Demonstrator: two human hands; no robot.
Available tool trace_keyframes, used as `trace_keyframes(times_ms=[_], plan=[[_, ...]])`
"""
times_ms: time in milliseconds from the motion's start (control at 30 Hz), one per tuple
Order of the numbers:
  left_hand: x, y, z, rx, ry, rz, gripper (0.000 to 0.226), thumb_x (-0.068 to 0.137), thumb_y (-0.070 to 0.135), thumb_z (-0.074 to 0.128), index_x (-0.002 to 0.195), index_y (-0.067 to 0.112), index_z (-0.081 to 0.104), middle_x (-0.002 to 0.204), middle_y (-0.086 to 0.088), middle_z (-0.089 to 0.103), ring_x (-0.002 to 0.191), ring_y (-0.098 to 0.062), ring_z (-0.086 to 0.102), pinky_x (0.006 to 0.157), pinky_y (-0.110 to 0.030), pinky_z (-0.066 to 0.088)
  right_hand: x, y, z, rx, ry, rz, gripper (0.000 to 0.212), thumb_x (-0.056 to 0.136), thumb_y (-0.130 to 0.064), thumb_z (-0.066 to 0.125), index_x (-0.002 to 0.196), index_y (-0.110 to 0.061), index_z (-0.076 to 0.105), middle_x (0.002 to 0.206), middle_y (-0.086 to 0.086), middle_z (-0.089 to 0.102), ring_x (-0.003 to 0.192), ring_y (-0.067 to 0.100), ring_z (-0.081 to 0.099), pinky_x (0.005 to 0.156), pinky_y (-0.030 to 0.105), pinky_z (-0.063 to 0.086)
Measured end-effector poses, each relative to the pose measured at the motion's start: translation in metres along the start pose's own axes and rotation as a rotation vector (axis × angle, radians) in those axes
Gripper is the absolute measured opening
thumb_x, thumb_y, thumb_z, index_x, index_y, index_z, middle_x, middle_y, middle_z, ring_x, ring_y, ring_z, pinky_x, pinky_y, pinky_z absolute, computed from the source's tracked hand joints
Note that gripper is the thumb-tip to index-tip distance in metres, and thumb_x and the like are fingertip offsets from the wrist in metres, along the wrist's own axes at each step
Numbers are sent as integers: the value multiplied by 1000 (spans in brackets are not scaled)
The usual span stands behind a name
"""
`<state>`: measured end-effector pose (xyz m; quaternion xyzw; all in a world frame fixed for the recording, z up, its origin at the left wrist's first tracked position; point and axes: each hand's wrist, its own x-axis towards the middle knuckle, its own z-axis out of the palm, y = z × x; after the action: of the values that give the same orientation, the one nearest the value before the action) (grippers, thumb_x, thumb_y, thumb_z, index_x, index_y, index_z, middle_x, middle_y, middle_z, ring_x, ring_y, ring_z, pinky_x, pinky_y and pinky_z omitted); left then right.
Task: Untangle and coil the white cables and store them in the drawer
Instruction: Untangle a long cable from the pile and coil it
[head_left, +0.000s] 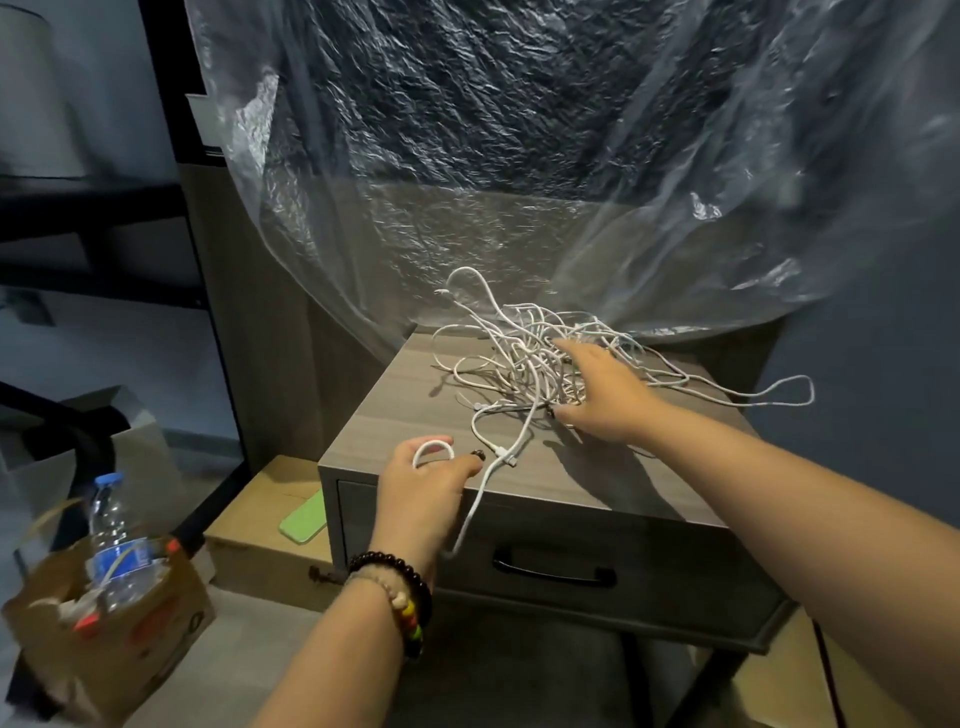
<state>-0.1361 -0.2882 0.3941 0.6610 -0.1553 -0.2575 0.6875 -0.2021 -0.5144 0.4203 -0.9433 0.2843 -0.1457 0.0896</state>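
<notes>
Nightstand (395, 410) top carries a loose, knotted heap of thin white cables (524, 353), drawer (623, 551) shut; right hand (602, 395) spread flat on the heap, gripping nothing; left hand (421, 483) clasps a small coil (434, 451).

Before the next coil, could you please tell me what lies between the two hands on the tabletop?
In the head view, one white cable strand with connector ends crosses the bare grey wood-grain tabletop.

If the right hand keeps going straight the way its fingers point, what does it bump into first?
Probably the tangle of white cables. The right hand lies open on the nightstand top, fingers aimed up-left into the pile, fingertips already at its strands. Past the pile hangs the clear plastic sheet; how far back is unclear.
</notes>
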Motion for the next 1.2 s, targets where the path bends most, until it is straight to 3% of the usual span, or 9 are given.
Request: trace_keyframes(times_ms=[133, 267, 400, 533, 733, 833, 933, 1033, 1200], plan=[[6, -7, 17, 85, -106, 67, 25, 78, 11, 73, 99, 18, 62, 77, 2, 61, 65, -9, 55, 56, -19, 45, 14, -4, 21, 166, 3, 4, 76, 84, -21, 70, 147, -24, 29, 146, 6, 40, 133, 25, 42, 110, 39, 35], [16, -19, 23, 342, -63, 231, 27, 78, 18, 73, 93, 32, 56, 85, 9, 61, 73, -4, 58, 53, -7, 41, 14, -23, 18, 300, 30, -103, 30, 93, -5, 54, 119, -20, 55, 105, 3, 60, 89, 23, 65, 82, 43, 54], [30, -28, 23, 490, -43, 324, 48, 80, 20, 71, 119, 40, 50, 115, 17, 58, 100, 0, 56, 82, -17, 51, -2, -31, 2, 383, -42, -197, 14, 96, -3, 50, 102, -10, 60, 84, 2, 64, 69, 14, 70, 53, 18, 48], [44, -27, 29, 494, -126, 303, 69, 80, 25, 71, 140, 36, 39, 126, 19, 54, 115, -4, 53, 98, -33, 48, -11, -34, -10, 296, -67, -319, 10, 96, -8, 53, 99, -8, 63, 86, -1, 65, 71, 6, 68, 65, 27, 54], [56, -25, 45, 210, -372, 182, 48, 82, 8, 70, 119, 29, 48, 84, 4, 69, 78, -14, 67, 73, -29, 56, 6, -27, -16, 112, -104, -425, 11, 93, -13, 60, 99, -11, 69, 85, -4, 68, 78, 10, 63, 73, 26, 49], [63, -23, 45, 119, -358, 220, 13, 94, 14, 55, 101, 23, 60, 68, -6, 55, 61, -17, 51, 59, -31, 47, 33, -23, -22, 213, -79, -295, 10, 91, -6, 60, 87, -5, 69, 74, 2, 72, 65, 5, 69, 59, 18, 48], [73, -26, 38, 50, -325, 260, 28, 100, 18, 43, 81, 22, 64, 66, -13, 46, 57, -20, 43, 52, -26, 37, 73, -21, -40, 311, 21, -162, 15, 91, -2, 58, 82, -6, 70, 71, 6, 71, 63, 9, 72, 53, 14, 48], [79, -28, 28, 99, -345, 305, 30, 99, 21, 43, 77, 22, 62, 58, -5, 46, 53, -19, 43, 53, -28, 39, 115, -22, -62, 280, 124, -77, 15, 91, -4, 60, 88, -4, 74, 74, 10, 73, 67, 18, 73, 62, 30, 60], [81, -27, 16, 212, -344, 372, 31, 99, 19, 45, 74, 23, 62, 53, 5, 52, 51, -12, 46, 54, -41, 44, 174, -24, -93, 237, 402, 43, 22, 87, 2, 56, 81, -6, 75, 76, 14, 72, 72, 21, 71, 73, 34, 60]])
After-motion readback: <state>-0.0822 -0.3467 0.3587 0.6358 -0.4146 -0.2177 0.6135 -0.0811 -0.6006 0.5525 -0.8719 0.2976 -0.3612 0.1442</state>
